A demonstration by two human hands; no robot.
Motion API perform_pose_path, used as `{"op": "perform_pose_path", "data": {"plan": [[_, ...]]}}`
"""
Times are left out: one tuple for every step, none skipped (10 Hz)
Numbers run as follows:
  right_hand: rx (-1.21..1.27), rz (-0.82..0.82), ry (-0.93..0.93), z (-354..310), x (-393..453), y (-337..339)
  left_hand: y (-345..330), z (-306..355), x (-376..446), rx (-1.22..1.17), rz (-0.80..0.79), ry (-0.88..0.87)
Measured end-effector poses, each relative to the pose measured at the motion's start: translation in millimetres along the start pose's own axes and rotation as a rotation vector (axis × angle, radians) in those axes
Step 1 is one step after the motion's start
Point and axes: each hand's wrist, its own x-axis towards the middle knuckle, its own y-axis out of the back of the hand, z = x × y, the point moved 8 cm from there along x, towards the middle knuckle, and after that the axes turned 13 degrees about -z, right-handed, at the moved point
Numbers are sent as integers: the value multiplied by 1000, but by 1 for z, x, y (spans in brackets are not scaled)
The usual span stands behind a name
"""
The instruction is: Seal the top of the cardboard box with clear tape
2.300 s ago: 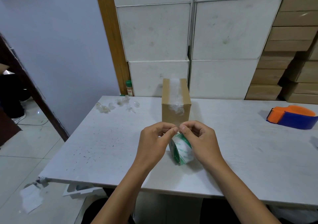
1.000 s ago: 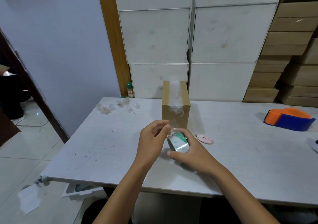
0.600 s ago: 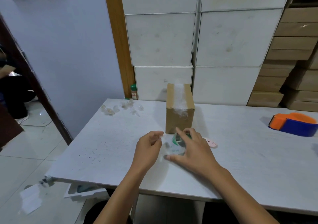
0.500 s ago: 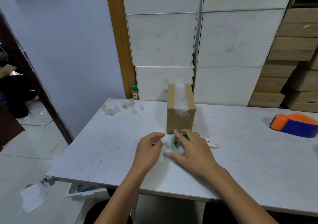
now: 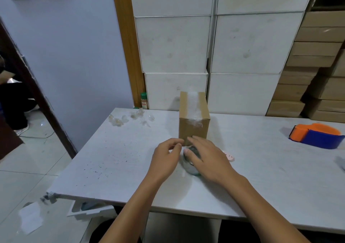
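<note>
Head view: we steady the tape roll (image 5: 189, 165) under our right hand (image 5: 209, 158) on the worktop (image 5: 119, 160).
Left hand (image 5: 166, 157): fingers pinched, apparently on the tape's free end.
Next: we judge, draw tape toward the cardboard box (image 5: 193, 117).

Left hand (image 5: 166, 156) pinched, right hand (image 5: 209, 158) flat

A packing or stock room: stacked white cartons (image 5: 173, 43) and brown cartons (image 5: 317, 59) line the wall behind a worktop (image 5: 112, 158) holding a tape dispenser (image 5: 315, 137).
</note>
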Motion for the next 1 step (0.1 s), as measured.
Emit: {"op": "perform_pose_path", "data": {"plan": [[48, 104, 19, -11, -6, 28, 8, 25, 4, 20, 30, -68]]}}
